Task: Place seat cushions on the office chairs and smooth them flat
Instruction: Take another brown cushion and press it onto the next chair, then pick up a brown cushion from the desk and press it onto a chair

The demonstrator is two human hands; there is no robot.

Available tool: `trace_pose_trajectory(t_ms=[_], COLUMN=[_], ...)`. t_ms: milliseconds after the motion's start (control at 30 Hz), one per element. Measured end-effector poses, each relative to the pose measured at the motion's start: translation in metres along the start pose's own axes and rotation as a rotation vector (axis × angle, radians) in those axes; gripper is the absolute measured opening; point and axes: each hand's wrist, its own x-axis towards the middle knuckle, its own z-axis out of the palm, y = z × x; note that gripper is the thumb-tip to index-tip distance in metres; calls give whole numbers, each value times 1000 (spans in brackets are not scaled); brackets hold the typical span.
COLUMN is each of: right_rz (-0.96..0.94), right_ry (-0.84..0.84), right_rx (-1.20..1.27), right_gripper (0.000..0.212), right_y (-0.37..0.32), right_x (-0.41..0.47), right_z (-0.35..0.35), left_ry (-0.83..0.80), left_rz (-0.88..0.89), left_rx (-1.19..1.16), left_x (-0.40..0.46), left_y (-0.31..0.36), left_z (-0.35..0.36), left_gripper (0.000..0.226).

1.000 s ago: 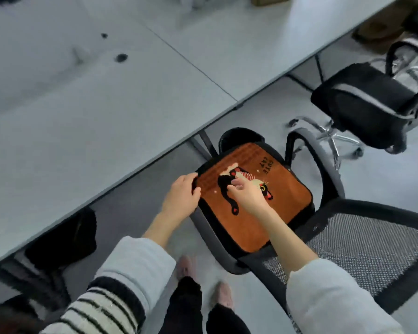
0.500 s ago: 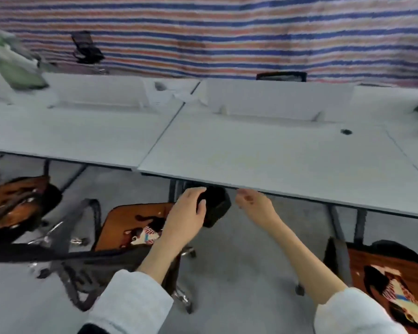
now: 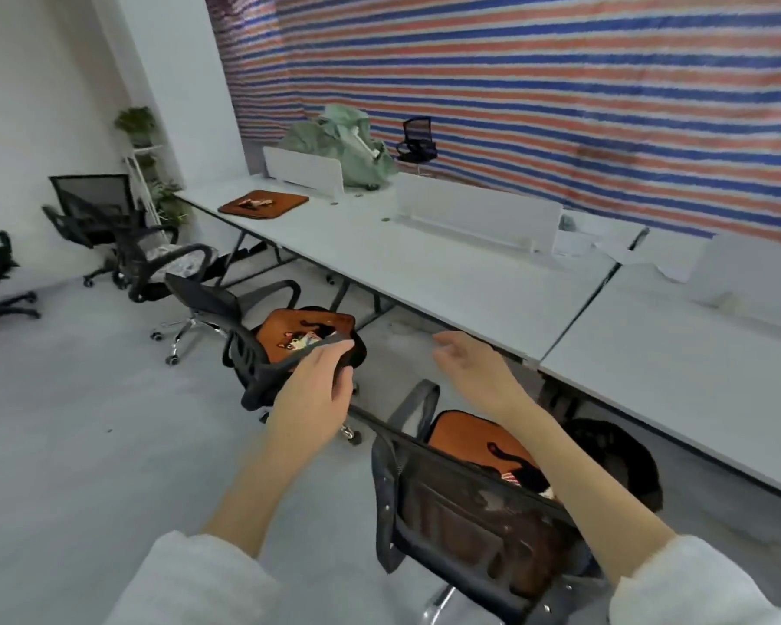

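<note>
An orange seat cushion (image 3: 467, 437) with a cat picture lies on the black mesh office chair (image 3: 465, 530) just below me. A second orange cushion (image 3: 289, 327) lies on the chair (image 3: 244, 349) beyond it. A third cushion (image 3: 262, 203) lies on the far end of the white desk (image 3: 424, 268). My left hand (image 3: 314, 392) hangs in the air in front of the second chair's armrest, fingers loosely curled; I cannot tell whether it touches it. My right hand (image 3: 470, 369) floats open above the near chair and holds nothing.
A chair with a bare seat (image 3: 172, 261) stands by the desk's far end, and more black chairs (image 3: 91, 205) stand at the left wall. White dividers (image 3: 479, 209) and a green bag (image 3: 343, 146) sit on the desk. Open grey floor (image 3: 86, 421) lies to the left.
Both hands have lifted off the near chair's cushion into the air. My view has swung up and left, from the seat to the row of chairs and the desk.
</note>
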Motion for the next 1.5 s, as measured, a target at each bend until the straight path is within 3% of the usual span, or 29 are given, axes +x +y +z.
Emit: trace_pose_trajectory(t_ms=[200,600,933,1133,1333,1500], right_rz=[-149,-163,-134,-38,30,82], right_ry=[-115,-274,-233,-191,-96,-48], right_rx=[-55,-71,-57,-81,-84,-51], right_gripper=[40,39,38,38,38,39], right_y=[-80,-200,-308,-337,-353,-356], right_x=[149,411,615,706,857,958], right_z=[110,296,490,544,597,624], left_ry=[55,96,69,-48,-87,-141], left_rz=[-98,-344,-326,-215,-199,-143], left_rx=[56,133,98,87,-28,17], left_x=[82,224,378,472,602,694], left_y=[-129,-405,-659,-758,-876,-943], left_z=[-44,-154,-238,-259,-258,-256], left_gripper=[35,37,37,35,33,34])
